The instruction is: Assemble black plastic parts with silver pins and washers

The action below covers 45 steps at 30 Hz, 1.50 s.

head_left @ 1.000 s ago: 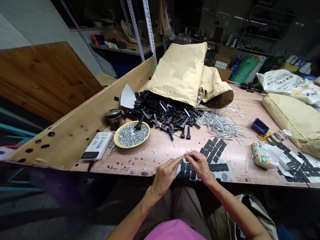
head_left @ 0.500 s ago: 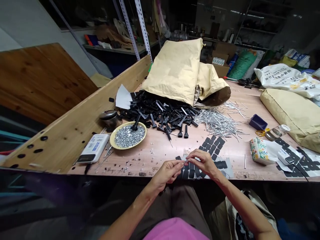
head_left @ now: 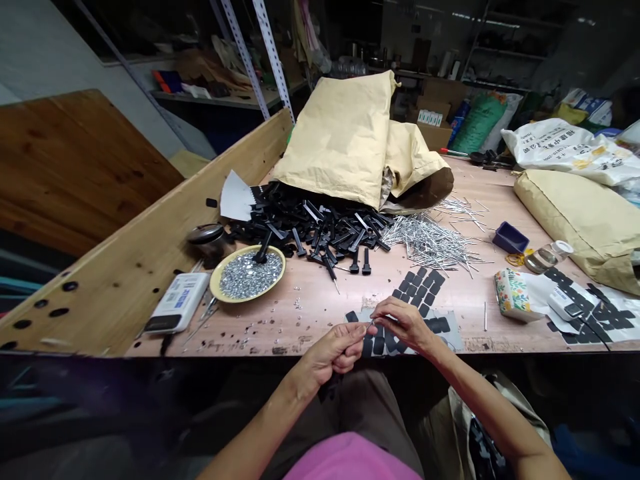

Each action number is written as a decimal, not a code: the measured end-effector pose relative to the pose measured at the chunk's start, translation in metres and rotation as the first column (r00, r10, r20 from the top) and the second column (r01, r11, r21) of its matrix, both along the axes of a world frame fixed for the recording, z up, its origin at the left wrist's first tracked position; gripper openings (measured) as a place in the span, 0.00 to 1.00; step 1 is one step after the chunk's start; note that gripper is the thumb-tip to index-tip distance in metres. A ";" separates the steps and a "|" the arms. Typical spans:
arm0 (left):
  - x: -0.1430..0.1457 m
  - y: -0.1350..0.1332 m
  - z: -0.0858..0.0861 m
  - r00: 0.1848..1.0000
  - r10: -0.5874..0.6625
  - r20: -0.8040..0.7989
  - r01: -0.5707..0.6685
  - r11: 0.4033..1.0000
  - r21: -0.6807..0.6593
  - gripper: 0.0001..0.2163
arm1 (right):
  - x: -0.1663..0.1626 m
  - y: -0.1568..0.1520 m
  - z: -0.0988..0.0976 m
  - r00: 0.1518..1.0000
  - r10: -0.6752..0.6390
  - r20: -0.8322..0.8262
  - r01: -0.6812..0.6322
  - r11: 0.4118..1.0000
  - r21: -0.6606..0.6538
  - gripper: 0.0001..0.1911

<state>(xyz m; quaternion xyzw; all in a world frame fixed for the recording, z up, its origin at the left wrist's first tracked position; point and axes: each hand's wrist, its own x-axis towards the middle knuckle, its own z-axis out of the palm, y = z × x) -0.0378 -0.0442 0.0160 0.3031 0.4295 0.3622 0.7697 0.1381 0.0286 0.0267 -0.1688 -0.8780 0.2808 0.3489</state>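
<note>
My left hand [head_left: 337, 350] and my right hand [head_left: 403, 321] meet just above the front edge of the bench. Both are closed, their fingertips pinched together around a tiny silvery piece [head_left: 371, 323], too small to name. Something dark shows under the curled fingers of my left hand, but its kind is hidden. Below my right hand lies a grey sheet [head_left: 454, 333] with rows of black rounded pads [head_left: 420, 290]. Beyond the hands are a heap of black plastic T-shaped parts [head_left: 320, 230] and a pile of thin metal pins [head_left: 430, 241].
A yellow bowl [head_left: 215, 283] of small metal pieces stands left, with a black part in it. Beside it are a white scale [head_left: 177, 303] and a dark round-lidded jar [head_left: 206, 240]. Paper sacks [head_left: 340, 140] lie behind. Rightward are a blue tray [head_left: 510, 238], a flowered box [head_left: 513, 293] and a clear bottle [head_left: 547, 257].
The view has shifted slightly, so the bench things appear a little further left. My hands stay together at the small piece; the left fingers have turned and curled slightly more.
</note>
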 end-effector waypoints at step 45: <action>0.034 -0.006 0.009 0.895 0.275 -0.351 -0.131 0.914 0.383 0.17 | 0.021 -0.009 -0.007 0.970 -0.183 0.158 0.134 0.951 0.277 0.20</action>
